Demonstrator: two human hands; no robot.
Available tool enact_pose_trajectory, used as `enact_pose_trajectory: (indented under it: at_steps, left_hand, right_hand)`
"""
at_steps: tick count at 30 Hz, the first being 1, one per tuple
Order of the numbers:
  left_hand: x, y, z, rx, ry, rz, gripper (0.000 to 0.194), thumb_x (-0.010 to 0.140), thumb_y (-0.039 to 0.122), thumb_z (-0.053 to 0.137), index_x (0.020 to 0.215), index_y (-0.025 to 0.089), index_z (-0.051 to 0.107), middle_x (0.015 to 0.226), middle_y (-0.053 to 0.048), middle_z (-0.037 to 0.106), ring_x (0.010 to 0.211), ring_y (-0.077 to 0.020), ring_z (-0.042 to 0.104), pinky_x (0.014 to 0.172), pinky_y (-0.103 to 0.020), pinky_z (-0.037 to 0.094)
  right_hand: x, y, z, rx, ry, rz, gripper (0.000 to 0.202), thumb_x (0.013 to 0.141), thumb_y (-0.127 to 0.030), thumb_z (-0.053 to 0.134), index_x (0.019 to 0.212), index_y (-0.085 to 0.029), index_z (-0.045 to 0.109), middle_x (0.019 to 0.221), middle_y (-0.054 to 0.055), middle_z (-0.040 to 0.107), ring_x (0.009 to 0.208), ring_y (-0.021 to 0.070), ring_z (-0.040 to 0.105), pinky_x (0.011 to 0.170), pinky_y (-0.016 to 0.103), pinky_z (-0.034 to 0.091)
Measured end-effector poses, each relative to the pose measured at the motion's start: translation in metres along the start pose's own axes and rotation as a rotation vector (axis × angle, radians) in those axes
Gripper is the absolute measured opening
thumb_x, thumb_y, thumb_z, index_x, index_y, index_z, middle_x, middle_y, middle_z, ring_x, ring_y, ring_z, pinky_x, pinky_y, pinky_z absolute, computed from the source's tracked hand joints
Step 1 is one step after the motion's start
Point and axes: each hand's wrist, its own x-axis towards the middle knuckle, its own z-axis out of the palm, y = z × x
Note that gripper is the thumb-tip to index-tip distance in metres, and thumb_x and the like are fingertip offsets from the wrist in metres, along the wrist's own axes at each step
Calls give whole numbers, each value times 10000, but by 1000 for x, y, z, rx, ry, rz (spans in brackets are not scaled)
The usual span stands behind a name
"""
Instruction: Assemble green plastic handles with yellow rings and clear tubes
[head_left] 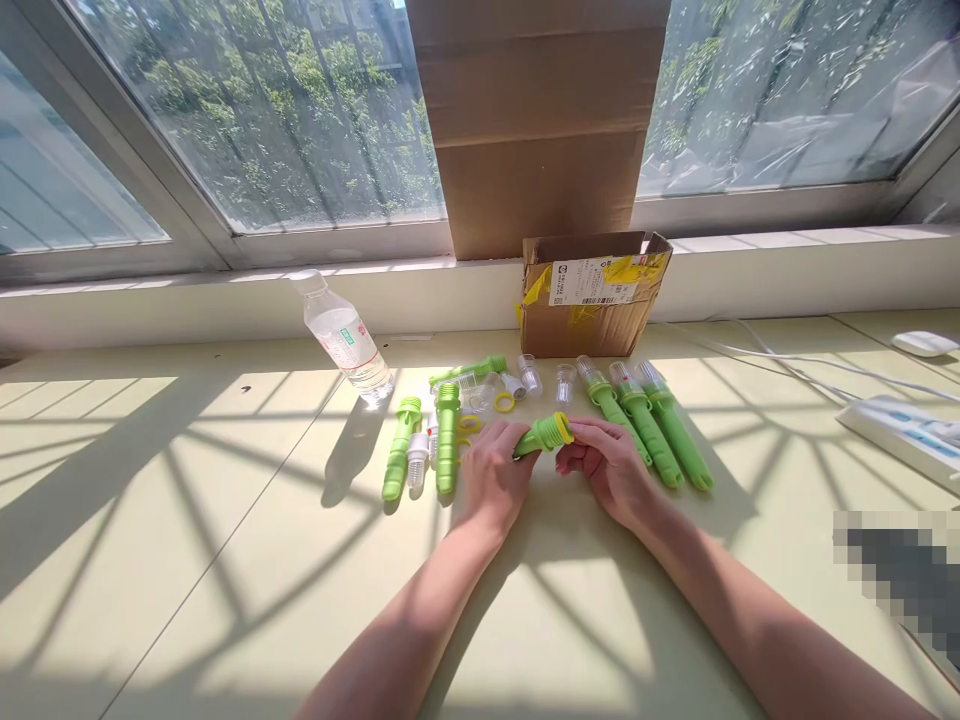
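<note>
Lying at the left are a water bottle (346, 340) and loose green tubes (447, 438). Mid-table, the left hand (491, 475) is closed around a green tube (544, 435) (threaded end rightward), whose rim the right hand (609, 465) pinches with curled fingers. Three capped tubes (649, 432) lie beyond, before a cardboard box (592, 295).

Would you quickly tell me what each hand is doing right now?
Left hand: closed around the green tube.
Right hand: fingers curled at the tube's yellow-ringed end; whether it grips cannot be told.
</note>
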Motion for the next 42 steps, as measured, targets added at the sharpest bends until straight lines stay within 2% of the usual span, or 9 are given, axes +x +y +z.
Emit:
enact_pose_trajectory:
  at_steps: [4,12,15,22,28,31,34,37,42]
  left_hand:
    - [1,5,-3,114,-62,-83,87,790,182,607,725,209,658,713,-14,654,664,-160,568,542,-256,291]
    - [4,11,-8,129,-217,-122,81,789,201,575,772,233,647,696,-1,657,634,-169,565,533,-265,244]
    - [2,9,-5,80,-164,-100,48,781,205,591,764,231,627,729,11,654,618,-149,543,530,-258,262]
    - [1,1,1,-75,151,29,166,718,166,617,642,199,474,680,8,543,607,-122,487,536,-232,338]
    - [2,1,1,-146,173,66,177,704,142,606,621,198,459,684,9,546,624,-118,509,551,-222,386]
    - [1,-2,2,-161,177,83,131,707,129,618,641,191,523,704,1,600,633,-123,536,562,-226,400]
    - [0,-6,3,-157,188,141,97,740,100,594,718,192,617,751,-10,667,715,-147,580,642,-244,427]
    - [-1,-5,1,-71,108,129,171,757,71,552,783,200,661,744,-14,682,733,-166,597,660,-263,415]
    - [1,7,-6,229,-164,-68,109,748,139,548,774,201,634,710,-28,677,633,-194,600,518,-279,274]
  right_hand:
    - [1,1,-3,27,-30,34,168,716,-318,696,788,-170,730,622,21,671,517,153,602,545,278,480]
    - [3,-2,-14,112,-185,104,213,744,-196,633,931,-172,734,790,48,714,612,160,634,622,290,506]
    - [3,-5,-17,137,-220,146,229,746,-176,637,956,-171,728,838,55,716,659,169,643,661,302,513]
    - [1,-1,-16,266,-194,192,219,750,-166,649,954,-183,726,801,23,699,644,124,610,627,245,496]
    - [2,0,-16,269,-185,189,199,736,-153,656,923,-171,721,811,28,702,630,121,604,620,250,494]
    - [2,-2,-15,263,-218,186,211,726,-155,686,933,-182,716,819,22,698,638,121,606,622,252,495]
    - [1,-2,-13,264,-239,183,220,724,-160,708,940,-201,710,816,12,691,663,128,615,640,263,501]
    - [1,-2,-10,266,-205,175,208,726,-159,716,927,-210,708,813,5,686,657,124,614,643,269,504]
    - [2,0,-11,238,-195,166,224,740,-173,725,960,-204,698,809,9,684,643,128,619,627,278,505]
